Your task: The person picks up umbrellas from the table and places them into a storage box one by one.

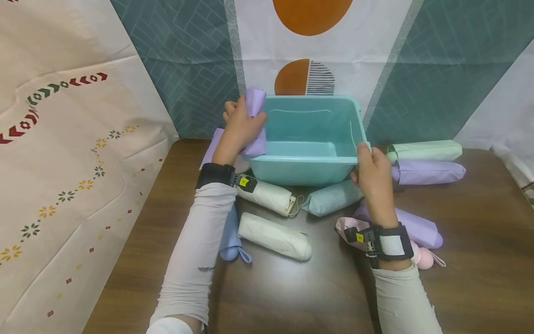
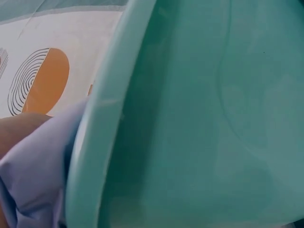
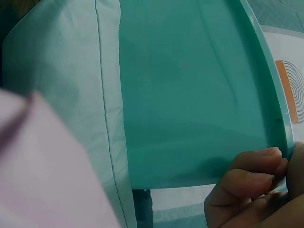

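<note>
A light-teal plastic basin (image 1: 302, 171) stands against the back cloth, its inside showing no contents. My left hand (image 1: 242, 127) grips a folded purple umbrella (image 1: 256, 99) upright at the basin's left end, outside the rim; in the left wrist view its purple fabric (image 2: 40, 164) lies right along the rim (image 2: 97, 128). At the front right corner, my right hand (image 1: 372, 178) pinches the basin's rim, thumb on the outside and curled fingers (image 3: 251, 183) below it in the right wrist view. A folded grey-teal umbrella (image 1: 335, 197) lies just in front of the basin.
Two off-white folded umbrellas (image 1: 273, 235) and a blue one (image 1: 230, 236) lie front left. Beneath my right wrist are a pink umbrella (image 1: 422, 257) and a purple one (image 1: 419, 228). Green (image 1: 429, 150) and purple (image 1: 431, 171) umbrellas lie right of the basin on the wooden table (image 1: 479, 260).
</note>
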The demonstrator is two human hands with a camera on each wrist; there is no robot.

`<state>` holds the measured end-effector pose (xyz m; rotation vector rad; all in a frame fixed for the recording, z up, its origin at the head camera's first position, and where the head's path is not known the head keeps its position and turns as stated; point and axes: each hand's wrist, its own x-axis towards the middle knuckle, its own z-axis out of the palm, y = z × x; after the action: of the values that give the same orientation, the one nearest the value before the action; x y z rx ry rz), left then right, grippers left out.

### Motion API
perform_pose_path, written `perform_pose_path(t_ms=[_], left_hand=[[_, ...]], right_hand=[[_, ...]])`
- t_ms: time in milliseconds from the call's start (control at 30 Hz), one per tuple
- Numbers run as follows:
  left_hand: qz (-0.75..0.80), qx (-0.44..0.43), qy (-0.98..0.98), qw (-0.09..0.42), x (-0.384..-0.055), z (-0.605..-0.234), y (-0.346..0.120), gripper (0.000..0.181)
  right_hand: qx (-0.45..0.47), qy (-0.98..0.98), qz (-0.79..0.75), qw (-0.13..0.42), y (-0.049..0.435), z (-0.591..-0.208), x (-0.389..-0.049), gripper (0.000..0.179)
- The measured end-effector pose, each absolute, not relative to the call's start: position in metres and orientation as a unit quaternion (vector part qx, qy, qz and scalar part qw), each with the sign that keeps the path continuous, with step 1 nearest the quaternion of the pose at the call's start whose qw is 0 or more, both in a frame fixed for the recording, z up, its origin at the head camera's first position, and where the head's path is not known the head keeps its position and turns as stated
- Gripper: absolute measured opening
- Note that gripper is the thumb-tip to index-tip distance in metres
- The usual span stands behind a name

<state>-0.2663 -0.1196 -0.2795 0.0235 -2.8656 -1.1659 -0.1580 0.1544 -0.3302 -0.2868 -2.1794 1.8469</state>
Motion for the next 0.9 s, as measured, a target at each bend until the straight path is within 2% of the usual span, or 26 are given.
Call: perform_pose_path(t_ms=[233,433,667,900], left_hand=[[-0.377,0.000,-0.925,0.035,-0.265,-0.281,-0.118,0.068],[-0.375,-0.010,-0.926,0.039,-0.264,-0.284,-0.116,0.075],[-0.396,-0.005,-0.918,0.027,-0.262,-0.285,-0.117,0.068],[-0.414,0.003,-0.909,0.052,-0.259,-0.286,-0.122,0.064]], right_hand=[[-0.099,-0.752,0.636,0.141,0.161,-0.345,-0.166,0.045],[-0.100,-0.747,0.642,0.141,0.162,-0.347,-0.168,0.046],[-0.098,-0.743,0.646,0.147,0.162,-0.348,-0.167,0.045],[-0.107,-0.747,0.640,0.142,0.159,-0.343,-0.165,0.044]])
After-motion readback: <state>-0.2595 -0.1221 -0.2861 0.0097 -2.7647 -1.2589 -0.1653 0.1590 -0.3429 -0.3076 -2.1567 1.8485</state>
